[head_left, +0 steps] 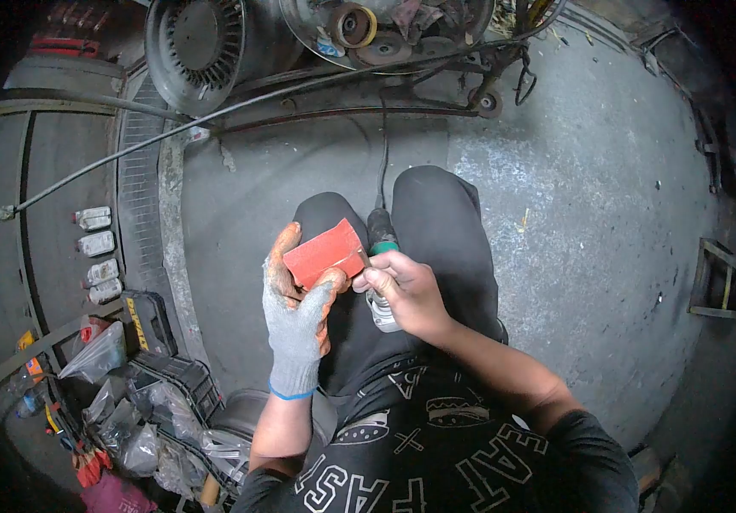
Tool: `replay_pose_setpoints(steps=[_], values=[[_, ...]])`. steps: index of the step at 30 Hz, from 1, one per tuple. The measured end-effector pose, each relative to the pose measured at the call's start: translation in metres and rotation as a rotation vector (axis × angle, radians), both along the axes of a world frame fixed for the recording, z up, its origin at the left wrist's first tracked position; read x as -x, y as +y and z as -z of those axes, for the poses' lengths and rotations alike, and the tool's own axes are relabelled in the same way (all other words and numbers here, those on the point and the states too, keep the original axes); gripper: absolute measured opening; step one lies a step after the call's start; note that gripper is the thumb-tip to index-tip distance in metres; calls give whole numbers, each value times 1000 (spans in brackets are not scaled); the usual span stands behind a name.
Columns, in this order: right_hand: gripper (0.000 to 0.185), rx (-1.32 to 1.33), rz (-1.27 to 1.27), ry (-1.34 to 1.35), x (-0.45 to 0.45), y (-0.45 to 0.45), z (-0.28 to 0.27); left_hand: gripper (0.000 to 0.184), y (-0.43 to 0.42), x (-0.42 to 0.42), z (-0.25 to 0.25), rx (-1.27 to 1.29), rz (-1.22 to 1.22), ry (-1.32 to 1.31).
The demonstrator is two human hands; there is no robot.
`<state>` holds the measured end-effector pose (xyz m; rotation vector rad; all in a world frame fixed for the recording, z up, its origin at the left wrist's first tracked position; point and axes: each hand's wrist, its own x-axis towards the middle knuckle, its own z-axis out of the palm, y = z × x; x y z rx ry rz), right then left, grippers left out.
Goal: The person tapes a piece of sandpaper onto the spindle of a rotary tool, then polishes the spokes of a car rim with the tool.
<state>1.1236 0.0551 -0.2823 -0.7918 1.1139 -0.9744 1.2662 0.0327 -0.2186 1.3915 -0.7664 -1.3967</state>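
My left hand (295, 312), in a grey work glove with orange palm and fingers, grips a red rectangular piece (327, 255) that looks like sandpaper or a flat packet. My bare right hand (406, 291) is closed at the red piece's right edge. Between its thumb and fingers sits a small, thin brownish piece (365, 258), too small to name. Below the hands an angle grinder (382, 312) lies between my thighs, its dark and green handle pointing away from me. My right hand partly covers the grinder's body.
A power cord (383, 154) runs forward from the grinder. Ahead stand a wheel rim (199, 47) and a round tray (359, 64) of discs and tape under a long metal rod (240, 109). At left are white bottles (94, 244), a black case (150, 322) and plastic bags (99, 352).
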Motion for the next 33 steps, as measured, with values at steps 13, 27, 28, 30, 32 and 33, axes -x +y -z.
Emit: replay_pose_setpoints(steps=[13,27,28,30,32,33], values=[[25,-3,-106,-226,12,-7,10,69,2,5,-3,42,-34,-132],[27,-71,-55,-73,15,-11,-1,68,-1,5,-4,19,11,-177],[27,-71,-54,-73,15,-12,-1,68,-1,5,-3,19,12,-177],[31,134,85,-20,12,-15,-1,68,-1,6,-2,11,5,-150],[33,48,58,-104,13,-23,-5,69,-2,8,-3,10,11,-125],[35,-39,34,-187,15,-26,-8,69,-2,9,-3,9,19,-101]])
